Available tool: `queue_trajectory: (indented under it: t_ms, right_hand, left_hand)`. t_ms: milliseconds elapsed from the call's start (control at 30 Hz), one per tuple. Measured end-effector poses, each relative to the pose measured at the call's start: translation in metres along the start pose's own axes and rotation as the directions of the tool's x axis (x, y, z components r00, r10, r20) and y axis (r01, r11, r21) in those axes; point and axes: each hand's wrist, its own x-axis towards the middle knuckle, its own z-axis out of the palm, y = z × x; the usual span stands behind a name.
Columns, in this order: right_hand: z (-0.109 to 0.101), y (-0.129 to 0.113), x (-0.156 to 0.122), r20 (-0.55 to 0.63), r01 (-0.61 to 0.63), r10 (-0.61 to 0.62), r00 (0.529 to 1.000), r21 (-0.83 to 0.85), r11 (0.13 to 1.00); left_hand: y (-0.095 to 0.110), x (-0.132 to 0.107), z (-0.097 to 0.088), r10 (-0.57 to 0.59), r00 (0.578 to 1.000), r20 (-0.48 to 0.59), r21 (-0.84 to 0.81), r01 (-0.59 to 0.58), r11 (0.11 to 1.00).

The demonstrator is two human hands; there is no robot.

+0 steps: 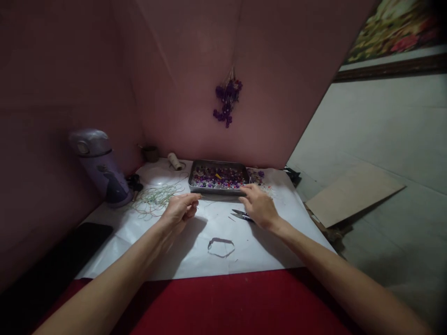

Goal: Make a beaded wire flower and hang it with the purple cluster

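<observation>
My left hand (180, 208) is closed in a pinch left of centre, just in front of the bead tray. A fine thread seems to trail from its fingertips; its exact end is too small to make out. My right hand (258, 204) is at the tray's front right corner, thumb and forefinger apart. Partly under that hand lie dark thread snips (241, 215), blades pointing left. The metal tray (216, 190) holds many purple, red and clear beads (223, 177) and a small yellow piece (218, 176). A thin loop-shaped band (221, 240) rests on the white sheet nearer me.
Tangled greenish threads (153, 197) lie left, beside a purple bottle (104, 170). Behind are a thread spool (175, 161) and a small dark pot (151, 153). Purple beaded strands (227, 98) hang on the pink wall. More beads (256, 175) lie right of the tray on the white sheet (181, 265).
</observation>
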Motion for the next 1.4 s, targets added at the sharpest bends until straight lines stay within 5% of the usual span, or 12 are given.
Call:
queue_trajectory:
  t_ms: [67,133,200,300,467,600,900,1033,1133,1233,1300,1400]
  right_hand:
    - [0.011,-0.019,-0.015,-0.015,0.187,-0.187,0.982,0.003,0.982]
    - [0.024,-0.039,-0.03,0.091,0.298,-0.307,0.947,0.104,0.949]
    - [0.036,-0.053,-0.039,0.192,0.323,-0.361,0.913,0.203,0.925]
    - [0.051,-0.061,-0.041,0.141,0.308,-0.353,0.925,0.265,0.914]
    - [0.065,-0.058,-0.025,0.024,0.118,-0.141,0.99,0.42,0.9]
    - [0.071,-0.056,-0.01,0.298,-0.26,0.086,0.951,0.613,0.746]
    - [0.045,-0.044,-0.031,0.324,-0.26,0.079,0.943,0.566,0.782]
    - [0.021,-0.039,-0.035,0.241,0.114,-0.15,0.959,0.156,0.981]
    - [0.007,-0.042,-0.025,0.176,0.315,-0.304,0.936,-0.038,0.948]
    - [0.001,-0.049,-0.008,0.046,0.408,-0.411,0.91,0.067,0.91]
    - [0.003,-0.054,0.003,0.018,0.338,-0.352,0.936,0.242,0.91]
    - [0.012,-0.058,0.015,0.15,0.029,-0.12,0.981,0.5,0.866]
  left_hand:
    - [-0.001,-0.003,0.002,-0.007,1.0,0.017,0.003,0.007,1.0]
    - [-0.001,-0.007,0.004,-0.009,0.999,0.036,0.006,0.009,1.0]
    - [-0.002,-0.009,0.005,-0.004,0.999,0.052,0.008,0.004,1.0]
    - [-0.003,-0.01,0.005,0.002,0.998,0.067,0.017,-0.003,1.0]
    - [-0.005,-0.008,0.004,-0.009,0.996,0.093,0.04,0.005,0.999]
    - [-0.003,-0.009,0.005,-0.001,0.993,0.119,0.057,-0.006,0.998]
    - [-0.003,-0.004,-0.001,0.055,0.997,0.06,0.157,-0.064,0.986]
    - [-0.001,-0.002,-0.002,0.126,0.99,0.066,0.256,-0.139,0.957]
    - [0.003,-0.004,-0.001,0.183,0.973,0.138,0.315,-0.219,0.923]
    - [0.007,-0.008,0.001,0.22,0.941,0.255,0.346,-0.302,0.888]
    - [0.008,-0.009,0.001,0.246,0.909,0.336,0.352,-0.363,0.863]
    - [0.007,-0.009,-0.001,0.27,0.876,0.4,0.347,-0.417,0.84]
